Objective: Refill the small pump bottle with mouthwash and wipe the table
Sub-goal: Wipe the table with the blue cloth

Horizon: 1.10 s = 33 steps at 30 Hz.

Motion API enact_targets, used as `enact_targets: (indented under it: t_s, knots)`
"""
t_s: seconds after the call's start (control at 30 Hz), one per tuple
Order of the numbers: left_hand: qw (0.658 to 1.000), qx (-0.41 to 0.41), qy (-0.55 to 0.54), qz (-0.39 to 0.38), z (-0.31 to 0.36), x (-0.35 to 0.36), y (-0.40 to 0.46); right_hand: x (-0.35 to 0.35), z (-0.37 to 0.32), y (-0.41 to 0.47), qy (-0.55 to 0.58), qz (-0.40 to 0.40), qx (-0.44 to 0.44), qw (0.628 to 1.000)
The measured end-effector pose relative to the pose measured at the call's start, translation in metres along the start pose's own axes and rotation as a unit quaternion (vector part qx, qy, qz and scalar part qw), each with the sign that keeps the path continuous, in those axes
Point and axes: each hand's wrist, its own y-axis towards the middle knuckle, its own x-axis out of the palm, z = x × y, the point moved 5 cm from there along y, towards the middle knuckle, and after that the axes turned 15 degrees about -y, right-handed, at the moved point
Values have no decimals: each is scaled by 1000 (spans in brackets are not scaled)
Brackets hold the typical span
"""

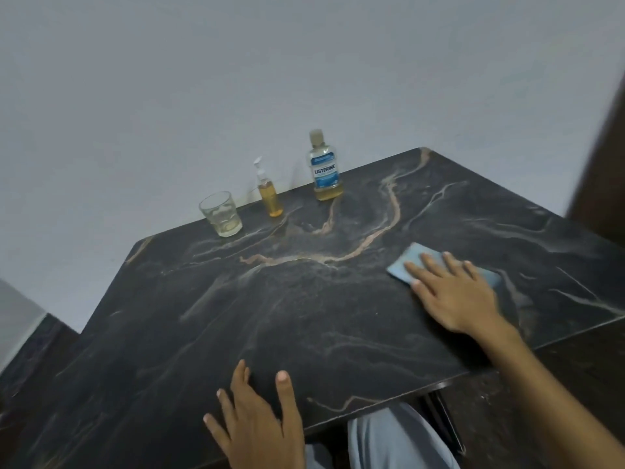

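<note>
My right hand (453,292) lies flat, fingers straight, pressing a blue cloth (411,262) onto the dark marbled table (304,316). My left hand (257,421) rests open at the table's near edge. Along the far edge by the wall stand a glass (220,214), the small pump bottle (270,194) holding amber liquid, and the capped mouthwash bottle (324,170), all apart.

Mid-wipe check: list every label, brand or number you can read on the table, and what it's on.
"LISTERINE": on the blue label of the mouthwash bottle.
Smaller print above and below that word: too blurred to read.
Small pump bottle, glass, blue cloth: no text visible.
</note>
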Motion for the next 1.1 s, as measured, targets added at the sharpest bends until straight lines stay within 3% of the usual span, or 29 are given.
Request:
enact_targets:
  t_s: [0.13, 0.23, 0.37, 0.5, 0.6, 0.7, 0.83, 0.97, 1.1]
  knots:
    - [999, 16, -20, -25, 21, 17, -7, -11, -69, 32, 16, -2, -87, 996]
    - [998, 31, -24, -42, 32, 31, -11, -14, -102, 0, 32, 27, -184, 982]
    - [998, 43, 0, -44, 39, 44, -13, -10, -77, -71, 68, 69, -264, 960]
    - [997, 51, 15, -61, 40, 53, -13, -14, 7, -96, 20, 40, -164, 985]
    - [996, 50, 27, -63, 41, 56, -13, -1, 75, -57, 13, 4, -49, 999]
    - [997, 37, 24, -61, 48, 58, -16, -1, 89, -3, -23, -7, 17, 1000]
    - [996, 47, -19, -78, 61, 71, -29, -5, 28, 14, 5, 6, -69, 998]
    - [991, 88, -10, -104, 74, 90, -43, 0, -3, -50, 37, 58, -196, 978]
    - [984, 121, 0, -127, 85, 105, -53, 0, 65, -98, 45, 55, -133, 989]
